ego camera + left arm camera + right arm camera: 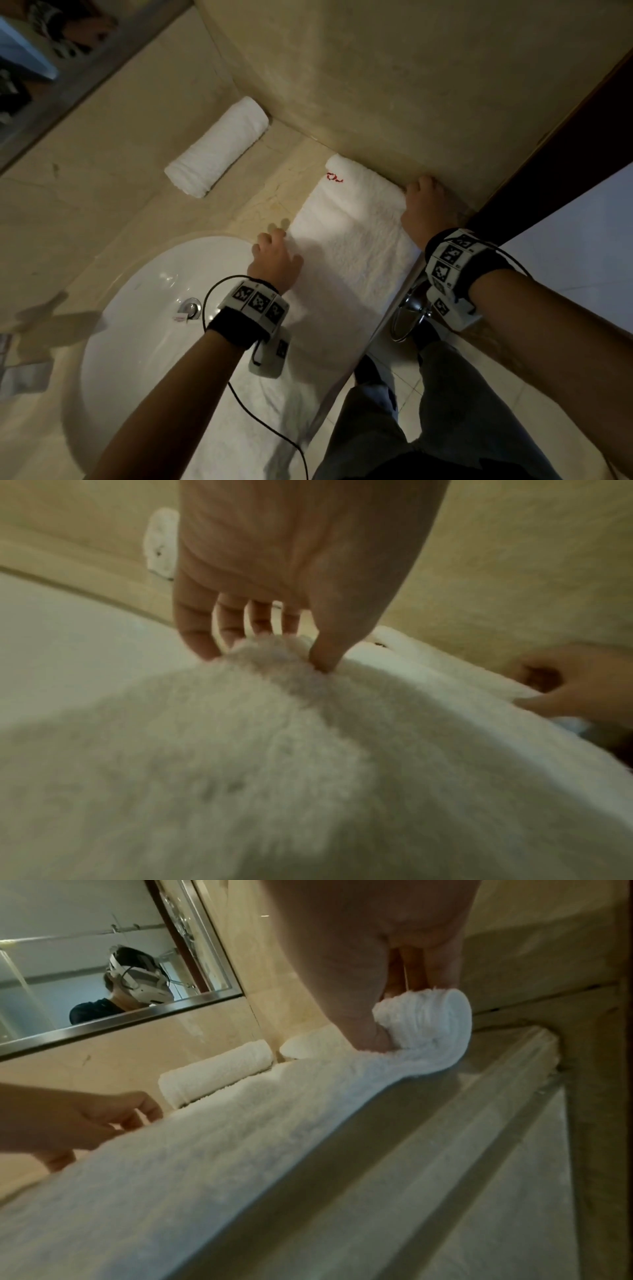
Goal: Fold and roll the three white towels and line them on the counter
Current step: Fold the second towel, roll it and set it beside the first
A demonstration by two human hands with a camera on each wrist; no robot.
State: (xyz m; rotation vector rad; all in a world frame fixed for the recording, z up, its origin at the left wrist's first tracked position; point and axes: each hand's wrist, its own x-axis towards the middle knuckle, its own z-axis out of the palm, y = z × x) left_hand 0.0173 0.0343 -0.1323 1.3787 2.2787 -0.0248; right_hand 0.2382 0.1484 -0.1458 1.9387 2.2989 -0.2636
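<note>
We've got the folded white towel (346,246) lying lengthwise on the surface (113,212), started roll at its far end: right hand (423,209) curls round that roll, left hand (274,262) pinches the near-left edge, finished rolled towel (217,147) far-left.

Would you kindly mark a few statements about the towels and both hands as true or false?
1. One rolled towel lies finished on the counter. True.
2. The right hand holds the rolled end of the flat towel. True.
3. The left hand rests in the sink. False: it pinches the flat towel's edge.
4. The flat towel is fully rolled. False: only its far end is rolled.
</note>
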